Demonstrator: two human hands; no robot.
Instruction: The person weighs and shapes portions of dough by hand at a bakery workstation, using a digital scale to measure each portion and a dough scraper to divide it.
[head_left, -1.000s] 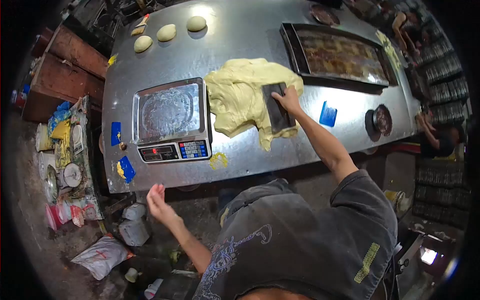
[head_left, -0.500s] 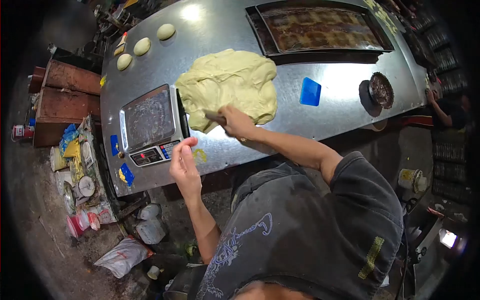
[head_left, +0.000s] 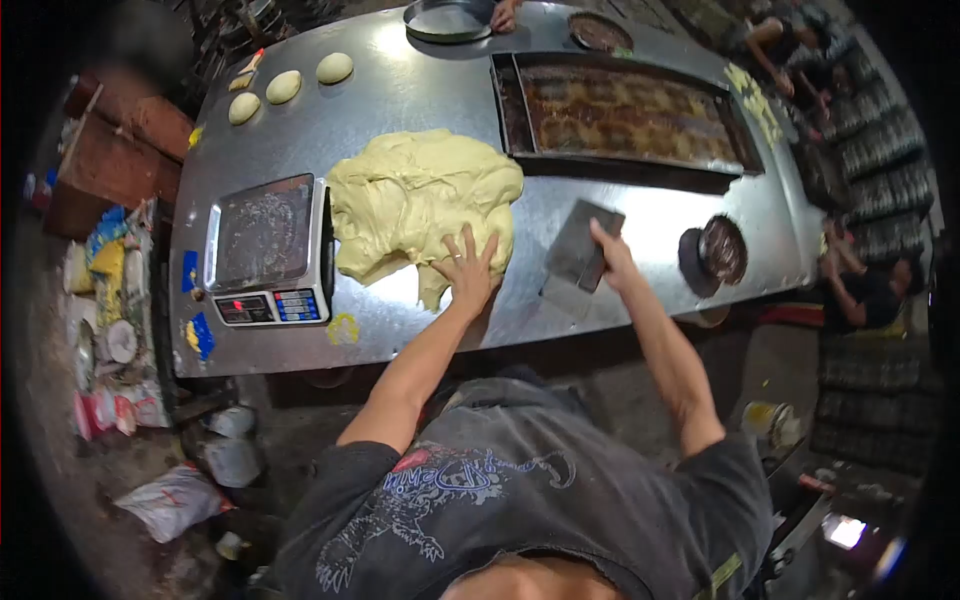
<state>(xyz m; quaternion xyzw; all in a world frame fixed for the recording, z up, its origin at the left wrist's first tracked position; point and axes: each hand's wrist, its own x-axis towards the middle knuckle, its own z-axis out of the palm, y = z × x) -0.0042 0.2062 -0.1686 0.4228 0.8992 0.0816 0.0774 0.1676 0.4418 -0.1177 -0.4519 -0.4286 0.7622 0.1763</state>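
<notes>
A large mass of pale yellow dough (head_left: 420, 180) lies on the metal table, with a gap cut into its near edge. My left hand (head_left: 470, 268) rests on the dough's near right part, its fingers spread. To the right of the dough, my right hand (head_left: 615, 255) grips a flat rectangular metal bench scraper (head_left: 580, 245) over the tabletop. The blue plastic square is not visible. Left of the dough stands a digital scale (head_left: 265, 250) with a bare, flour-marked platform. Three round dough balls (head_left: 284, 87) sit in a row at the far left.
A long dark baking tray (head_left: 630, 115) lies at the back right, with a small round tin (head_left: 722, 248) nearer me. Another person's hand (head_left: 505, 15) touches a round pan (head_left: 448, 20) at the far edge. Other people (head_left: 870, 290) sit at the right.
My right hand has moved right, away from the dough, with the scraper. My left hand has gone from beside the scale onto the dough. A round pan and a person's hand now show at the far edge.
</notes>
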